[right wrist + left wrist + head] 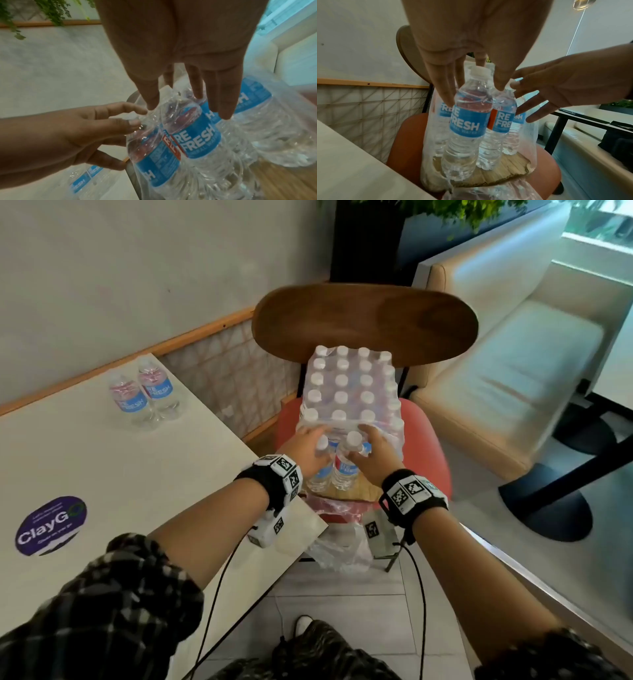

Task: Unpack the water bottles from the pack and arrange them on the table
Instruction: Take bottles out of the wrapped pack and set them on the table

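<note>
A shrink-wrapped pack of water bottles [346,385] stands on a red chair seat [428,446], its wrap torn away at the near end. Two blue-labelled bottles stand exposed there on a cardboard base [505,170]. My left hand [305,446] pinches the neck of the left bottle [467,125], which leans a little. My right hand [375,455] straddles the top of the right bottle [197,142], thumb on one side and straight fingers on the other. Two more bottles [144,398] stand together on the white table [102,474], far side near the wall.
Torn clear plastic [339,546] hangs off the front of the chair. The chair's wooden backrest [363,320] rises behind the pack. A cream sofa [513,364] and a dark table base [548,508] are to the right. A purple sticker [51,525] is on the table.
</note>
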The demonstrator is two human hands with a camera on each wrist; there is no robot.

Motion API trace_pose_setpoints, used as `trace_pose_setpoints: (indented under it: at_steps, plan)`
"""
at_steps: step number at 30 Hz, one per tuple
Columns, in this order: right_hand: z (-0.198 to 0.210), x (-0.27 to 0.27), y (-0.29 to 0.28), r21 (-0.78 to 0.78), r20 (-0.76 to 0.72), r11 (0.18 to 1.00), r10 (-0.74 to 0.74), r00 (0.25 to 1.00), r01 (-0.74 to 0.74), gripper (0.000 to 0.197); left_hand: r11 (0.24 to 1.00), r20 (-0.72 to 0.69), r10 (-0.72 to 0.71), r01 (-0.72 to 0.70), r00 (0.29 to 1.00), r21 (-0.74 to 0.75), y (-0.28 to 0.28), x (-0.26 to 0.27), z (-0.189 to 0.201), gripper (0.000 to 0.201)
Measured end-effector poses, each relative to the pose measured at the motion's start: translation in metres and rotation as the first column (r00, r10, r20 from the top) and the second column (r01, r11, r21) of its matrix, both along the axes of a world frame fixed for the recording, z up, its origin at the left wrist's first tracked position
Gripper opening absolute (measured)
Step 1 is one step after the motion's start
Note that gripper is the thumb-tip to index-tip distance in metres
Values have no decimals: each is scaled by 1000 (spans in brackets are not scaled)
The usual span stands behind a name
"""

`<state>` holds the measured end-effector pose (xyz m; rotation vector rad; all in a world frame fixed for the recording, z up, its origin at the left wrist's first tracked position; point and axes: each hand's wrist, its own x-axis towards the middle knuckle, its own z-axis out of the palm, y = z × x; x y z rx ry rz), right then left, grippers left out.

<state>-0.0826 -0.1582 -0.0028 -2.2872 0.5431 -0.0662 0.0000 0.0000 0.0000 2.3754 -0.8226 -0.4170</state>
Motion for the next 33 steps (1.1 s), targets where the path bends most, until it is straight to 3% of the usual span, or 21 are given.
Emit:
trace_pose_setpoints:
  at_steps: [3,4,8,14,19,24,28,33]
  plan:
    - [5,-1,4,-27,-15,999,20,1000,-20,50,1000,90,-25,24,996,13,0,-6,0,20]
    - [3,-3,6,-21,-23,1000,16,1000,-17,46,998,112,-36,31,993,50,3,-9,2,18]
    - [-1,-1,7,14,-6,1000,3,1000,-3,42,993,159,-52,35,986,111,28,2,14,27]
    - [10,-8,19,-9,-29,999,37,999,-37,36,990,91,143,-141,985,-32,78,17,35,19]
    - [37,-16,72,-1,65,992,127,990,-127,35,979,120,183,-169,976,-117,108,20,68,18]
    - [48,-21,139,16,46,968,251,967,-252,38,977,206,130,-161,970,140,150,27,76,16]
    - [41,-18,190,-47,-2,933,356,934,-356,36,920,141,121,-164,983,355,185,28,61,14]
    - [28,-13,230,-38,-61,902,427,902,-429,32,858,103,79,-120,992,500,201,29,68,20]
